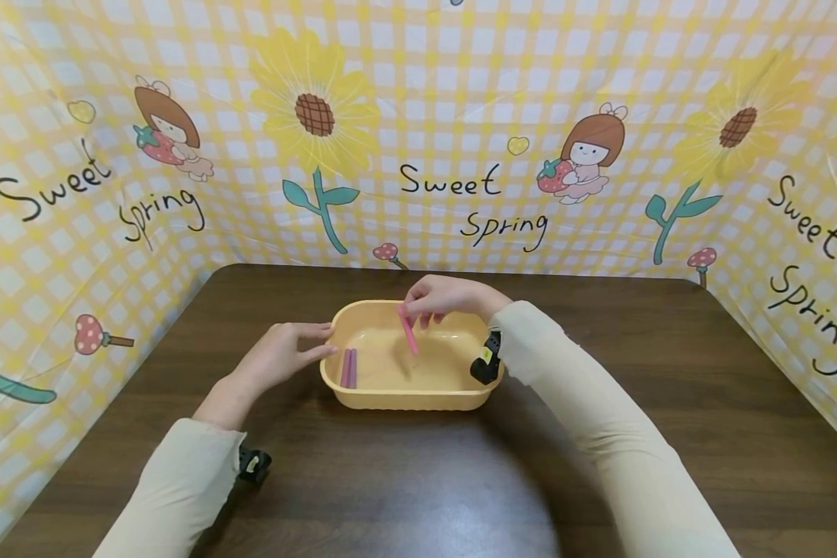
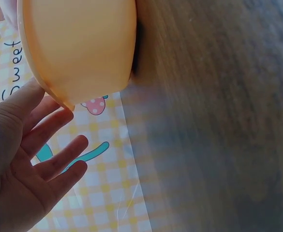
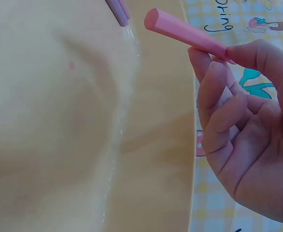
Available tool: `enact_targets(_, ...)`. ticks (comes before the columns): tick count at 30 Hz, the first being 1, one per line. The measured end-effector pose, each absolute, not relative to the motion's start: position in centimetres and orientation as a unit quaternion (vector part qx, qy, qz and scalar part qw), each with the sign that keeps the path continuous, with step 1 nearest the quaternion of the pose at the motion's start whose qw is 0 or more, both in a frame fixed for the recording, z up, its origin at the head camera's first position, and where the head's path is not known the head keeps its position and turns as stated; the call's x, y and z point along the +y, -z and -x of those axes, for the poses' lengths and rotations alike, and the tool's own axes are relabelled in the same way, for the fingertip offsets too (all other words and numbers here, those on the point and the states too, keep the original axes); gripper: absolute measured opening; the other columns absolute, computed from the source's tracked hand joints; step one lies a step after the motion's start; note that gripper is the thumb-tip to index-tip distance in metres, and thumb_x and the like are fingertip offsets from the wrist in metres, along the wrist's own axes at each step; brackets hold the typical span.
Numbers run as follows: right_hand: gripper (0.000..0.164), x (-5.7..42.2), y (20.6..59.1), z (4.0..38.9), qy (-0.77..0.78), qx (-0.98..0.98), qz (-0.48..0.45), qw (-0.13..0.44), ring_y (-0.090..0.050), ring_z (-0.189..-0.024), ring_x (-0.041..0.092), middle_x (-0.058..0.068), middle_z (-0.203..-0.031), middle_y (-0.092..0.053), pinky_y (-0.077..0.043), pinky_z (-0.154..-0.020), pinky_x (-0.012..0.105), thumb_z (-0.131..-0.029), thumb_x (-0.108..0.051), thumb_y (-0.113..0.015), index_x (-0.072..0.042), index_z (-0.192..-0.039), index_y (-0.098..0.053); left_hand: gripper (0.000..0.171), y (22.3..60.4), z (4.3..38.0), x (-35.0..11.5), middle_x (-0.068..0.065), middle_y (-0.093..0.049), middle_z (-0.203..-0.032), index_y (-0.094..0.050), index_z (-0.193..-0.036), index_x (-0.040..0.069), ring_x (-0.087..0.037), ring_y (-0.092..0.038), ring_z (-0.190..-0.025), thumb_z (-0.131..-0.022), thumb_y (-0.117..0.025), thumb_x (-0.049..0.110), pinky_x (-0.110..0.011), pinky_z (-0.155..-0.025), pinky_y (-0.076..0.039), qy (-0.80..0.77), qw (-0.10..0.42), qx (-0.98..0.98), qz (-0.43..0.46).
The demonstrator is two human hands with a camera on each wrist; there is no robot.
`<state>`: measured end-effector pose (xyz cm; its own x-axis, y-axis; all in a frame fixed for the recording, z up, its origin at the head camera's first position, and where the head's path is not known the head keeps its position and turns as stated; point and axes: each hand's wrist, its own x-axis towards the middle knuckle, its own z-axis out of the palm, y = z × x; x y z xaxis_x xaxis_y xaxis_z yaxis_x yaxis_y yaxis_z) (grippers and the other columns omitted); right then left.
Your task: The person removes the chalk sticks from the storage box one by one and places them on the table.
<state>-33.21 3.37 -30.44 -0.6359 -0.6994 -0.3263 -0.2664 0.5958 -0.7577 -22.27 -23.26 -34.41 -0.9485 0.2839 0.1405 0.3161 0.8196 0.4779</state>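
A yellow oblong plastic basin (image 1: 411, 401) stands on the table. My left hand (image 1: 273, 356) holds its left rim between thumb and fingers; in the left wrist view the other fingers (image 2: 66, 176) extend beside the wall. Over the inside of the basin my right hand (image 1: 446, 298) pinches a pink round stick (image 1: 408, 332) near its upper end. The stick slants down, and its lower end appears free of the basin floor in the right wrist view. Two purple sticks (image 1: 349, 369) lie side by side at the left end of the basin.
The dark wooden table (image 1: 390, 480) extends around the basin. A yellow checked cloth (image 1: 446, 101) with flowers and lettering stands like a wall behind it and at both sides. Black wrist cameras (image 1: 254, 466) sit on both wrists.
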Motion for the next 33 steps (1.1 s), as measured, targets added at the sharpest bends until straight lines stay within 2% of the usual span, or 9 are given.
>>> enact_targets(3, 0.021, 4.0, 30.3, 33.1, 0.351, 0.835, 0.288, 0.311, -0.056, -0.063, 0.008, 0.001, -0.085, -0.068, -0.042, -0.053, 0.017, -0.093, -0.023, -0.054, -0.006, -0.093, -0.066, 0.040, 34.5, 22.3, -23.2, -0.015, -0.059, -0.128, -0.063, -0.119, 0.001, -0.036, -0.051, -0.123, -0.087, -0.065, 0.026, -0.052, -0.105, -0.039, 0.255, 0.031, -0.954, 0.156)
enact_targets(8, 0.023, 5.1, 30.3, 32.9, 0.361, 0.832, 0.287, 0.308, -0.056, -0.067, 0.010, 0.009, -0.090, -0.066, -0.043, -0.055, 0.018, -0.094, -0.025, -0.054, -0.006, -0.095, -0.066, 0.040, 34.4, 22.3, -23.2, -0.016, -0.059, -0.128, -0.063, -0.119, 0.001, -0.037, -0.051, -0.123, -0.088, -0.065, 0.026, -0.052, -0.105, -0.039, 0.255, 0.029, -0.954, 0.155)
enact_targets(18, 0.024, 6.8, 30.4, 32.7, 0.385, 0.830, 0.268, 0.303, -0.057, -0.070, 0.011, 0.010, -0.092, -0.065, -0.043, -0.058, 0.019, -0.095, -0.027, -0.054, -0.006, -0.099, -0.065, 0.041, 34.4, 22.2, -23.2, -0.016, -0.058, -0.128, -0.063, -0.119, 0.000, -0.037, -0.050, -0.124, -0.087, -0.065, 0.027, -0.052, -0.105, -0.039, 0.258, 0.027, -0.953, 0.156)
enact_targets(23, 0.024, 7.4, 30.3, 32.4, 0.399, 0.824, 0.261, 0.305, -0.056, -0.069, 0.010, 0.000, -0.087, -0.066, -0.043, -0.057, 0.018, -0.095, -0.024, -0.053, -0.004, -0.101, -0.064, 0.042, 34.5, 22.2, -23.2, -0.016, -0.058, -0.129, -0.063, -0.119, 0.000, -0.037, -0.050, -0.124, -0.087, -0.065, 0.027, -0.053, -0.105, -0.039, 0.259, 0.027, -0.953, 0.156)
enact_targets(28, 0.023, 8.0, 30.5, 32.1, 0.407, 0.821, 0.256, 0.308, -0.056, -0.067, 0.010, 0.005, -0.088, -0.066, -0.043, -0.056, 0.018, -0.095, -0.024, -0.053, -0.004, -0.101, -0.063, 0.043, 34.5, 22.3, -23.3, -0.016, -0.057, -0.129, -0.062, -0.119, 0.000, -0.038, -0.049, -0.124, -0.088, -0.064, 0.029, -0.053, -0.105, -0.038, 0.259, 0.025, -0.953, 0.155)
enact_targets(33, 0.023, 8.9, 30.7, 31.9, 0.413, 0.823, 0.245, 0.303, -0.056, -0.067, 0.010, 0.001, -0.085, -0.066, -0.043, -0.057, 0.018, -0.094, -0.024, -0.054, -0.004, -0.102, -0.063, 0.043, 34.6, 22.3, -23.3, -0.016, -0.057, -0.129, -0.062, -0.120, 0.000, -0.038, -0.049, -0.124, -0.088, -0.064, 0.029, -0.054, -0.105, -0.038, 0.258, 0.025, -0.953, 0.157)
